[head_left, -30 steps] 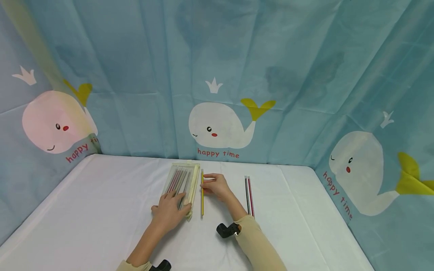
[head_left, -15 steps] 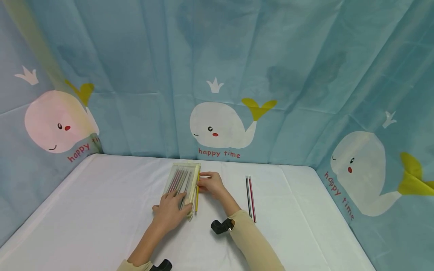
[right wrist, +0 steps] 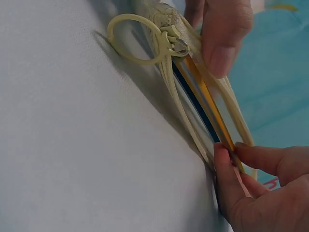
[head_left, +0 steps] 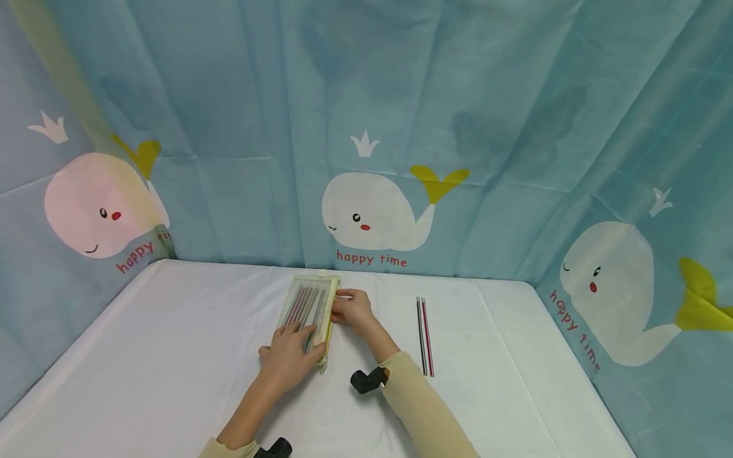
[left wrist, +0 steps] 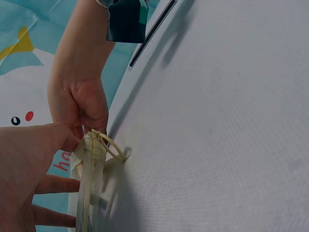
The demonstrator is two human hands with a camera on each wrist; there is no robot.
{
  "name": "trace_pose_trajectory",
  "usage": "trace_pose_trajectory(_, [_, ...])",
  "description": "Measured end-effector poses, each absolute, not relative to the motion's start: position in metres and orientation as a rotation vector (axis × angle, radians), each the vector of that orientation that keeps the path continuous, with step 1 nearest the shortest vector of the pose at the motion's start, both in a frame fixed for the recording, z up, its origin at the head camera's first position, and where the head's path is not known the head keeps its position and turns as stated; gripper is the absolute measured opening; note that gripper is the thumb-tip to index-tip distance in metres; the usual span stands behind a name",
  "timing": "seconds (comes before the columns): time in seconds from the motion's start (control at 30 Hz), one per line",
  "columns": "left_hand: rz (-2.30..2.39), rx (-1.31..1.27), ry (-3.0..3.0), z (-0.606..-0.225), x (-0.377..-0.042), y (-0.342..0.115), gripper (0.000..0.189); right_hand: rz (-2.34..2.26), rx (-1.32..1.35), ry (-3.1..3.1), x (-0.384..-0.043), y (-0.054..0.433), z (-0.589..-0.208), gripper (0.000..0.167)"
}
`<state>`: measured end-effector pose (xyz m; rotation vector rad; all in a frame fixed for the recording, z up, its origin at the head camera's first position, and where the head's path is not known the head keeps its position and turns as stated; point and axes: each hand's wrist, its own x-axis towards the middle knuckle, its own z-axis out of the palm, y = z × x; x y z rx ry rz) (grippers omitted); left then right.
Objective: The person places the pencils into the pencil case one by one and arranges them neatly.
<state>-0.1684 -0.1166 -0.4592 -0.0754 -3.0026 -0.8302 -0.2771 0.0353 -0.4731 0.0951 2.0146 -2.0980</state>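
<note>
A see-through pencil case (head_left: 330,286) with cream edging lies at the table's back middle, with several pencils inside. My left hand (head_left: 284,364) rests on its near end, fingers spread and thumb at the unzipped right side. In the right wrist view that thumb (right wrist: 223,58) touches the upper lip of the gaping opening. My right hand (head_left: 355,312) pinches a yellow pencil (right wrist: 207,94) between thumb and fingertips. The pencil lies lengthwise within the opening, beside a dark blue pencil (right wrist: 193,96). From the head view, the case edge and fingers hide most of the yellow pencil.
A black pencil (head_left: 420,334) and a red pencil (head_left: 427,337) lie side by side to the right of my right hand. The white tablecloth (head_left: 509,381) reaches back to a blue whale-print curtain (head_left: 246,210). A ring-shaped zipper pull (right wrist: 133,17) hangs at the case's near corner.
My right hand has moved left with the yellow pencil, from the table beside the case into its side opening. The left hand has stayed on the case.
</note>
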Motion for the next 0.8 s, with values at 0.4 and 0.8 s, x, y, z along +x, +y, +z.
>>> trace_pose_trajectory(0.4, [-0.845,-0.074,-2.998,-0.461,-0.168,-0.117,0.055,-2.105,0.09,2.0,-0.275,0.034,-0.473,0.046])
trace_pose_trajectory(0.8, [-0.827,-0.083,-3.012,-0.459,-0.168,-0.118,0.054,-2.073,0.037,2.059,-0.269,0.062,-0.469,0.044])
